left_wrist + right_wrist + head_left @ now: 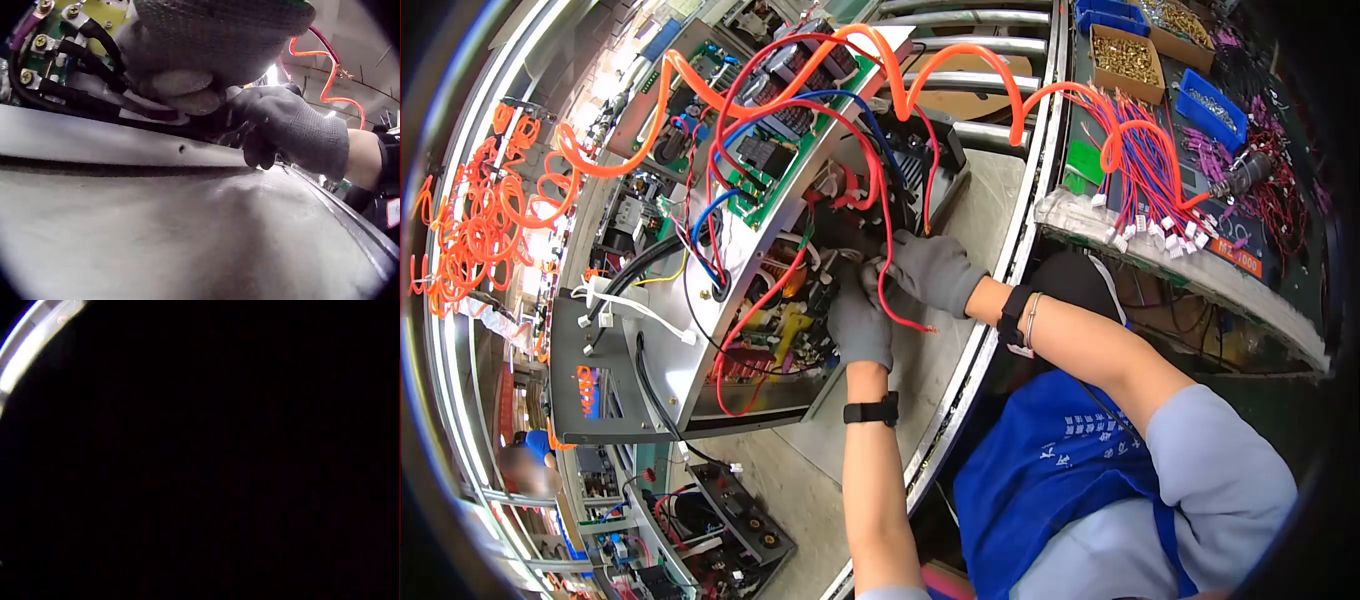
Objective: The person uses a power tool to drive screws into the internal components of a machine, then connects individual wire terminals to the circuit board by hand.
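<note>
beside the open chassis (740,240) on the worktop (812,450), left hand (862,318) and right hand (938,275) have curled fingers, whether holding anything i cannot tell. lifting could snag the red wire (881,288) hanging from the chassis. the hands hide their contact, and the right wrist view is nearly black

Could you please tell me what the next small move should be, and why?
Probably ease the loose red wire aside with the right hand: in the head view it dangles in front of that hand, near the left hand, and may get in the way. What either holds is hidden.
</note>
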Tool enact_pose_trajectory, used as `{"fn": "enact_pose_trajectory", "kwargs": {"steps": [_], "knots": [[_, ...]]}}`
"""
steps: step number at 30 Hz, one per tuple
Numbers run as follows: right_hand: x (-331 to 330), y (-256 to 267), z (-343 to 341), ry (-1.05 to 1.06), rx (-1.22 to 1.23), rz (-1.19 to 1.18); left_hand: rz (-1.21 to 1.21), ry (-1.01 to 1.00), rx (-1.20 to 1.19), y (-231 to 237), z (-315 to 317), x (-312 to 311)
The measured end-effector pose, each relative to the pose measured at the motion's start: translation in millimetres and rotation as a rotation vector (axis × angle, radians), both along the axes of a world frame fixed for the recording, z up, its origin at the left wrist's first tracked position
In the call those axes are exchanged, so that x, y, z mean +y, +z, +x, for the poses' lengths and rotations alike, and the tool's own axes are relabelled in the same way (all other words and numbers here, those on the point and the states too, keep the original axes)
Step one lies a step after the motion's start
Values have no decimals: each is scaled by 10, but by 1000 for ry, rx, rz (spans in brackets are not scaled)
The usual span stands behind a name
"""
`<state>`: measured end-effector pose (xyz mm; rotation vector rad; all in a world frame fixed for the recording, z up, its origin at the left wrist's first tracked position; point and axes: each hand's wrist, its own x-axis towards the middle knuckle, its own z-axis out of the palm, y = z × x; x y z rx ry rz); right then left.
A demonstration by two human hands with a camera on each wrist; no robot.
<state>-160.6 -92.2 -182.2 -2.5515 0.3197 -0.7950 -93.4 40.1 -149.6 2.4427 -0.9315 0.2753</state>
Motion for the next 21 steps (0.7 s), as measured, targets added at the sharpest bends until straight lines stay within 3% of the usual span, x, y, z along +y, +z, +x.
{"fn": "enact_pose_trajectory", "kwargs": {"steps": [9, 11, 12, 15, 19, 21], "knots": [[-53, 136, 75, 32, 218, 9, -180, 17, 182, 16, -44, -99], [-54, 70, 144, 42, 211, 29, -157, 31, 94, -92, 23, -90], [-75, 34, 158, 54, 199, 21, -60, 88, 178, 3, -38, -104], [-70, 127, -6, 107, 124, 68, -106, 100, 184, 1, -153, -97], [4, 240, -290, 115, -135, 128, 107, 146, 269, 236, -612, 106], [39, 359, -559, 110, 25, 179, 294, 121, 310, 214, -790, 318]]}}
